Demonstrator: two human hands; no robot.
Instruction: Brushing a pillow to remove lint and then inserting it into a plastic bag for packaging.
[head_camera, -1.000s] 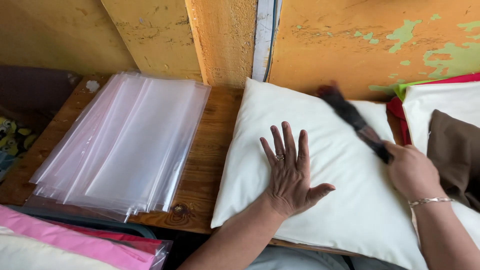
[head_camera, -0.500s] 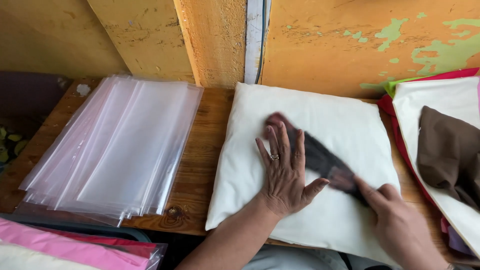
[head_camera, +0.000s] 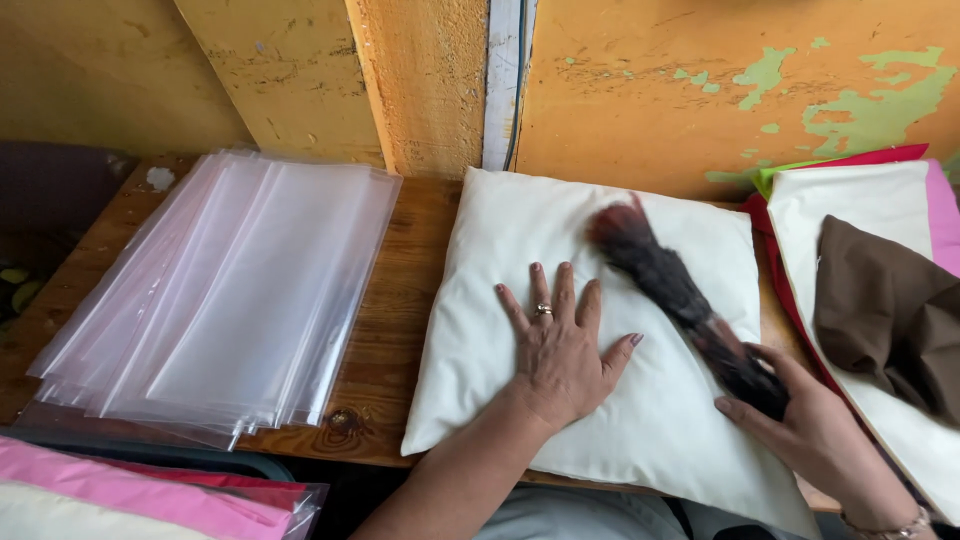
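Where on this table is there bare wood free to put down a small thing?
One bare strip of table runs between the plastic bags and the white pillow. The pillow is taken by the left hand and by the dark brush in the right hand. The fabric pile crowds the right end.

White cushion (head_camera: 520, 300): square, plump, plain fabric, lying flat on the wooden table top, right of centre, far edge close to the wall, near edge overhanging the table's front edge. Surface smooth, slightly dented in the middle.

Dark brush (head_camera: 660, 280): long, dark bristles with a reddish tinge, motion-blurred. Lies diagonally over the cushion's right half, bristle tip far-left, handle end near-right. Bristles appear to touch the fabric; contact cannot be confirmed through the blur.
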